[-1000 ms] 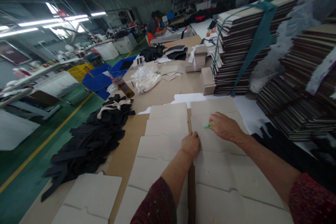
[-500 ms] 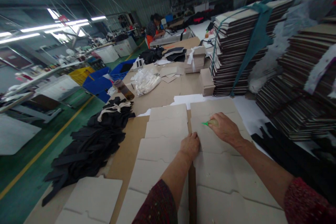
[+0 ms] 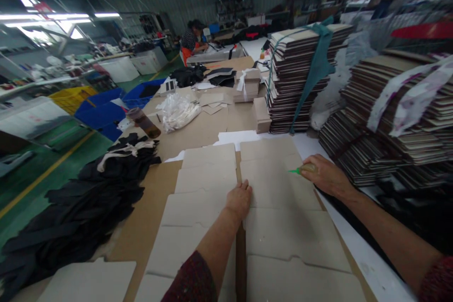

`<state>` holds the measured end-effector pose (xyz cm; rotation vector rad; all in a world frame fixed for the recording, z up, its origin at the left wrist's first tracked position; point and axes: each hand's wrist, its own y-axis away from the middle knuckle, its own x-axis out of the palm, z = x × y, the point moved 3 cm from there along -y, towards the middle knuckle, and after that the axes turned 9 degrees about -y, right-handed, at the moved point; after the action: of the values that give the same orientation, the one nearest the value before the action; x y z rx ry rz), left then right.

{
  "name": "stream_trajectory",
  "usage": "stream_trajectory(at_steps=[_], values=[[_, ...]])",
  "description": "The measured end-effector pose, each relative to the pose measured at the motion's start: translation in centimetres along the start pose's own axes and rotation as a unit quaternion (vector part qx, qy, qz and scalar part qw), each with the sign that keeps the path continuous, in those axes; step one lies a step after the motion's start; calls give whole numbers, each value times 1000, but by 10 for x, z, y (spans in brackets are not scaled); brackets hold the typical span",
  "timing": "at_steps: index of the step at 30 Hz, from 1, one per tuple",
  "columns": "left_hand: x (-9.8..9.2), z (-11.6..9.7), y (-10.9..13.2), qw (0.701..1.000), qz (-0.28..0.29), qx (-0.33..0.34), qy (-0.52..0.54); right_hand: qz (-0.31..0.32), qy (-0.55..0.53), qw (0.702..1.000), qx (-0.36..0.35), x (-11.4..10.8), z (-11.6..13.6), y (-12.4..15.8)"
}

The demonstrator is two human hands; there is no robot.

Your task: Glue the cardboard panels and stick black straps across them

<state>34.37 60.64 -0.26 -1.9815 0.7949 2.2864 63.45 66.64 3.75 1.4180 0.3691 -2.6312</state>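
Observation:
In my right hand (image 3: 327, 174) is a small squeeze bottle (image 3: 308, 168) with a thin green nozzle (image 3: 293, 171). Its tip points left, over the right-hand row of grey-beige cardboard sheets (image 3: 272, 188). My left hand (image 3: 239, 199) rests with fingers slightly bent on the inner edge of the left row of cardboard sheets (image 3: 198, 177), beside the narrow gap between the rows. It appears to grip nothing. The sheets overlap like steps, and several have a small notch along an edge.
Black fabric strips (image 3: 88, 198) lie heaped on the left. A clear plastic bag (image 3: 179, 112) and a brown bottle (image 3: 143, 122) sit farther back. Tall tied stacks of boards (image 3: 293, 80) stand at the right. Another person (image 3: 191, 40) works at a far table.
My right hand has moved right with the bottle, toward the outer edge of the right row. My left hand stays at the gap. The view has turned to the right.

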Motion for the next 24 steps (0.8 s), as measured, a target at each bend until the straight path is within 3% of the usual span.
stream_trajectory(at_steps=[6,12,18,24], values=[[0,0,-2,1000,12,-4,-10,11,42,999,-16,9,7,-2],[1,0,-4,1000,10,-4,-14,30,59,998,-8,0,1,-8],[3,1,-4,1000,3,-2,-14,48,36,998,2,-8,-6,-5],[2,0,-5,1000,10,2,-17,29,-3,999,20,2,-7,0]])
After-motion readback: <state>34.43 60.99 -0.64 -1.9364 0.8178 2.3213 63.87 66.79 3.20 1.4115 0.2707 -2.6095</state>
